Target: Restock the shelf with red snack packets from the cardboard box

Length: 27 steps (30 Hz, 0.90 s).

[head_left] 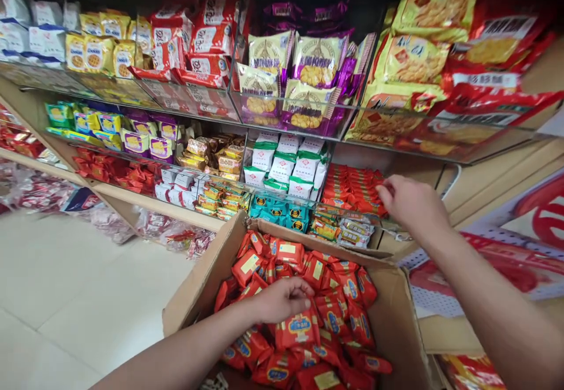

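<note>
A pale tiled floor (53,272) spread out to the left of the left hand, and stocked shelving (132,197) stood ahead of both hands. Loose red packets (251,265) lay heaped just under and around the left hand (284,301), whose fingers were curled close together against the upper edge of one packet; whether they gripped it could not be told. Each packet looked small and light, with a thin, slick, crinkly wrapper and probably crumbly contents, so a gentle pinch across the flat faces, or at a crimped end, would likely have suited it better than a squeeze. The open carton (200,278) walled the heap in on either side of that hand. Farther ahead and to the right, the right hand (399,197) had its fingertips drawn narrow at the end of the red rows (350,187) in a shelf compartment; anything held between them could not be made out. Left of the right hand sat white-and-green packets (282,167), with teal packets (275,211) below them, and above it hung yellow bags (409,58).
</note>
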### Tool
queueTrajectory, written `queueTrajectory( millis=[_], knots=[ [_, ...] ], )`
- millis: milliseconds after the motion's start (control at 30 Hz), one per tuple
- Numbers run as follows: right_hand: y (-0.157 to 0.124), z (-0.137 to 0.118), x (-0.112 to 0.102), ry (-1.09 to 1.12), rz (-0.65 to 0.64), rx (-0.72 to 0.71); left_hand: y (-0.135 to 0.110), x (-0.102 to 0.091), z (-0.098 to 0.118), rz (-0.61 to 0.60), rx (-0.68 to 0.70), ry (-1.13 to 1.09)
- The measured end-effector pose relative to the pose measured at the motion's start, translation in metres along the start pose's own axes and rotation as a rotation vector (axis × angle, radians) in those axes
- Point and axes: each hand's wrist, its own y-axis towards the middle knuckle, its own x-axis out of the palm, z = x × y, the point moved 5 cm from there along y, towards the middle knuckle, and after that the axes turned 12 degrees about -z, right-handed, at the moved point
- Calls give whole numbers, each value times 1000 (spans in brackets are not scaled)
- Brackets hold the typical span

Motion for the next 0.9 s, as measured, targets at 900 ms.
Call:
queueTrajectory(
  millis=[900],
  knots=[
    [-213, 13, 199, 809, -270, 252, -20, 8, 16, -162, -441, 1223]
  ],
)
